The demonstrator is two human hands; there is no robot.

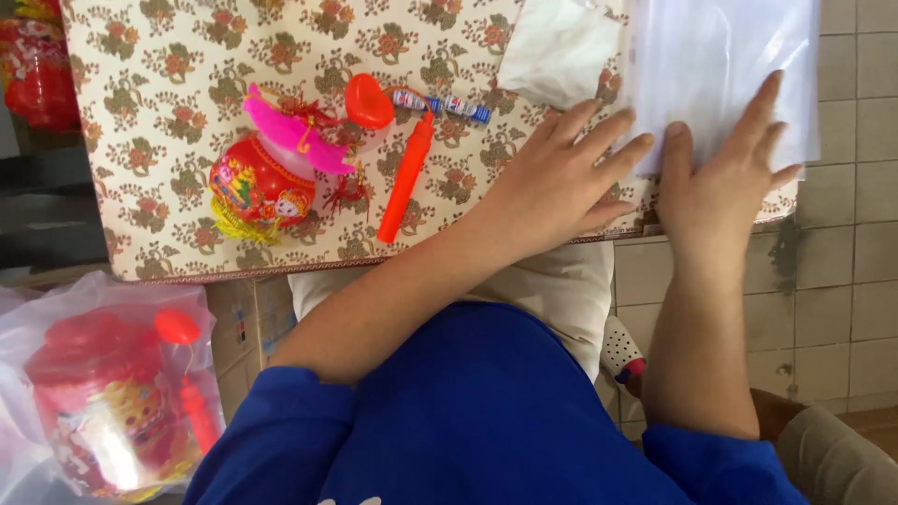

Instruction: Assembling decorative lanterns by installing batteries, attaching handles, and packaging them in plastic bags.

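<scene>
We press our left hand [561, 182] and right hand [725, 178], fingers spread flat, on a clear plastic bag [720, 75] cut off at the frame's top edge, its contents unreadable.

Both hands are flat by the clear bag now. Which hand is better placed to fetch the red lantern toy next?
Probably the left hand: it rests on the floral tablecloth, on the side nearer the red lantern toy. The right hand lies farther away, pressing the clear plastic bag flat.
</scene>
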